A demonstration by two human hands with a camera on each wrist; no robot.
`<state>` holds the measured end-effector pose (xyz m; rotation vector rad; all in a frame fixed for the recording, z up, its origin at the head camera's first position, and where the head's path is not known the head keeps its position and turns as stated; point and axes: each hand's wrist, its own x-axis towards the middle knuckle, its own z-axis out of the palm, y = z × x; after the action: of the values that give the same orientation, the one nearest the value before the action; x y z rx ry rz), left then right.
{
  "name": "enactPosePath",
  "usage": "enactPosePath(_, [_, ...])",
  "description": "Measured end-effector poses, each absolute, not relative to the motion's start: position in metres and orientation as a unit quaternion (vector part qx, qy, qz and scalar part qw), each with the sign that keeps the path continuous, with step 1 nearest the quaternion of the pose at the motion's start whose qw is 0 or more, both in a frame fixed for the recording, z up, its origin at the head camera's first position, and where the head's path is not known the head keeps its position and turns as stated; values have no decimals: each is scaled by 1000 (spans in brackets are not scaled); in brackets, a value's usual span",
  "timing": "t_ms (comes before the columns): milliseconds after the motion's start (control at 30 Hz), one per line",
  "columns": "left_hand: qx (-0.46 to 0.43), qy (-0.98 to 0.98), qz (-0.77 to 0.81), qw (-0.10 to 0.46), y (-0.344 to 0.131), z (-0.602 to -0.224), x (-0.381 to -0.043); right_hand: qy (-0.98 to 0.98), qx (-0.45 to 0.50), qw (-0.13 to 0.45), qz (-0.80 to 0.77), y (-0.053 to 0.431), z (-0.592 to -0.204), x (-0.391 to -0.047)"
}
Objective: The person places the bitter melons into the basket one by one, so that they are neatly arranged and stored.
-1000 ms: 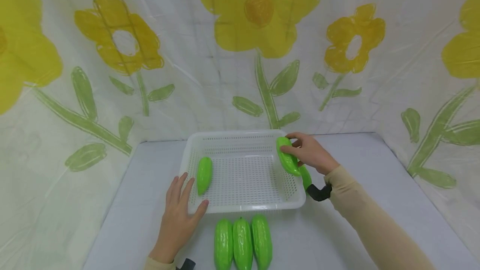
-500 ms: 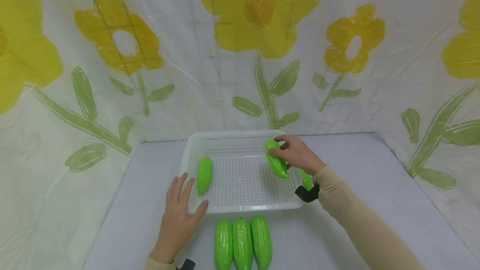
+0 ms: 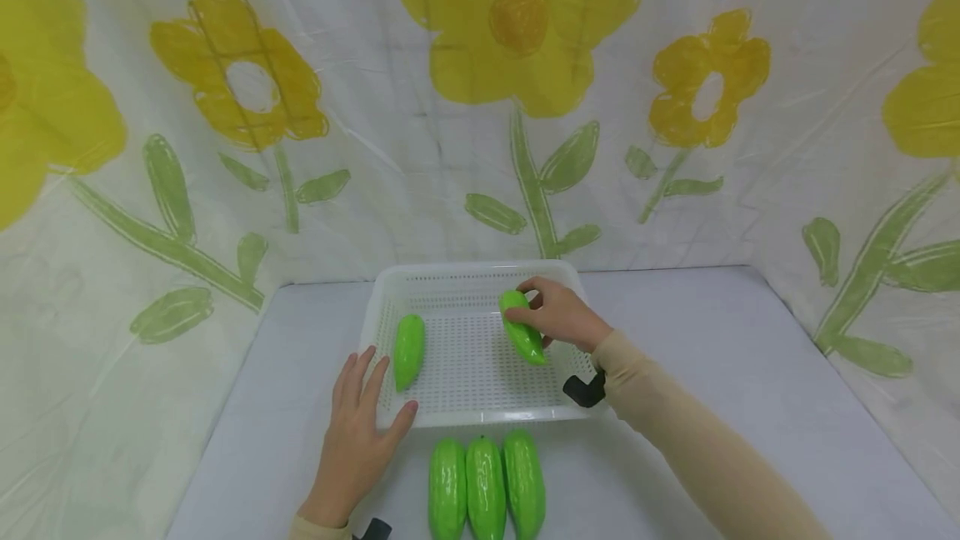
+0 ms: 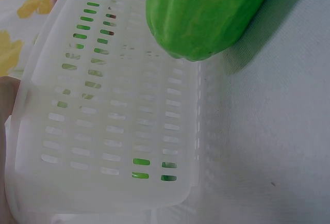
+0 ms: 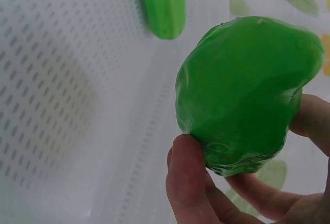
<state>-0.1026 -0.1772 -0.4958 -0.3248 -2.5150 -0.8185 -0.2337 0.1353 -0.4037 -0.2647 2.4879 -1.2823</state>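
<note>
My right hand (image 3: 558,315) grips a long, glossy green gourd (image 3: 519,327) between thumb and fingers. It holds this gourd above the right half of a white perforated plastic basket (image 3: 487,417). The right wrist view has the held gourd (image 5: 247,95) end-on, with fingertips around its lower side. Another green gourd (image 3: 408,352) lies inside the basket along its left wall. Spread fingers of my left hand (image 3: 356,432) rest at the basket's front left corner, holding no gourd. The basket's outer wall (image 4: 113,131) fills much of the left wrist view.
Three green gourds (image 3: 486,486) lie side by side on the white tabletop (image 3: 300,332), just in front of the basket. A black wrist mount (image 3: 585,391) sits under my right wrist. Behind the table hangs a white curtain (image 3: 420,190) with yellow flowers.
My right hand has carried its gourd leftward from the basket's right rim to over its interior. A gourd outside the right rim is now hidden by my arm. The left hand stays put.
</note>
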Motion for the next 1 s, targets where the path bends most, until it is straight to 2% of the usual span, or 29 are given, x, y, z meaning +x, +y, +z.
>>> enactPosePath(1000, [-122, -919, -282, 246, -178, -497, -102, 849, -126, 213, -467, 42, -417, -244])
